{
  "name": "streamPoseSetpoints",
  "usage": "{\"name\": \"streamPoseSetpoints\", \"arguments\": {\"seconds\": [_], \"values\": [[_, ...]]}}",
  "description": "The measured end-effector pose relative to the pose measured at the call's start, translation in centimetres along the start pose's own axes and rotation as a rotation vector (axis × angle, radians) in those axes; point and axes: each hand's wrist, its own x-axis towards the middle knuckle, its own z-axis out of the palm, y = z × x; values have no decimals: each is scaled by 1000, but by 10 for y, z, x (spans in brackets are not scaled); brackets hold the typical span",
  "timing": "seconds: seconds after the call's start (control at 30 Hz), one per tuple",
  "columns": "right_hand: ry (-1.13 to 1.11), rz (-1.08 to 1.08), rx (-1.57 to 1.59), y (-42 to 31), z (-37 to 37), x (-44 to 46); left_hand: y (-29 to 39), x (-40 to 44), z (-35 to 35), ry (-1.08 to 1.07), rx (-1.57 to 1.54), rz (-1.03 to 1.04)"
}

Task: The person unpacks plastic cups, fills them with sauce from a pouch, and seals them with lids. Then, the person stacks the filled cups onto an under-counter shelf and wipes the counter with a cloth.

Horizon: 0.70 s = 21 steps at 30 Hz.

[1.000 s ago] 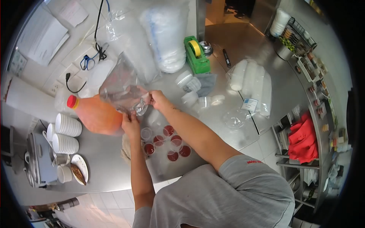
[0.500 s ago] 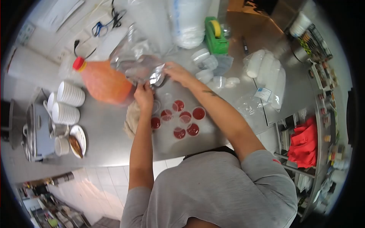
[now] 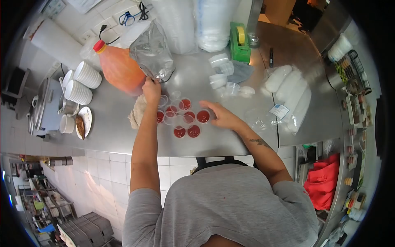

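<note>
My left hand (image 3: 152,90) is closed at the lower edge of a silver foil bag (image 3: 152,47), pinching what looks like its folded edge; the fingertips are partly hidden. The bag leans against a large plastic jug (image 3: 121,70) of orange contents with a red cap. My right hand (image 3: 222,116) has its fingers apart and holds nothing, just right of a small clear cup of red sauce (image 3: 203,116). Several more such cups stand to the left, and clear lids (image 3: 179,122) lie over or between some of them. A beige cloth (image 3: 138,113) lies by my left forearm.
Stacked white tubs (image 3: 79,92) and a plate (image 3: 85,119) with a brown item stand left. At the back are a green tape dispenser (image 3: 240,43) and small clear containers (image 3: 221,66). Bagged white cups (image 3: 290,90) and a black marker (image 3: 271,57) lie right.
My right hand has let go of the foil bag and moved down and right to the sauce cups. My left hand stays at the bag, which now lies flatter. The view has shifted.
</note>
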Motion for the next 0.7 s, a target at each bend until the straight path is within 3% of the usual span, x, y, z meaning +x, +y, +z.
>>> {"name": "streamPoseSetpoints", "arguments": {"seconds": [0.1, 0.3, 0.5, 0.63, 0.7], "values": [[30, -151, -84, 11, 3, 0, 12, -11, -14, 85, -4, 93], [66, -124, -52, 15, 8, -9, 11, -50, -39, 212, 71, 141], [211, -208, -146, 17, 6, -33, 55, -159, -83, 102, -104, 174], [234, -193, -76, 27, 9, -39, 76, -227, -85, -103, -174, 136], [259, -150, 31, 24, 11, -36, 81, -239, -75, -67, -7, 352]]}}
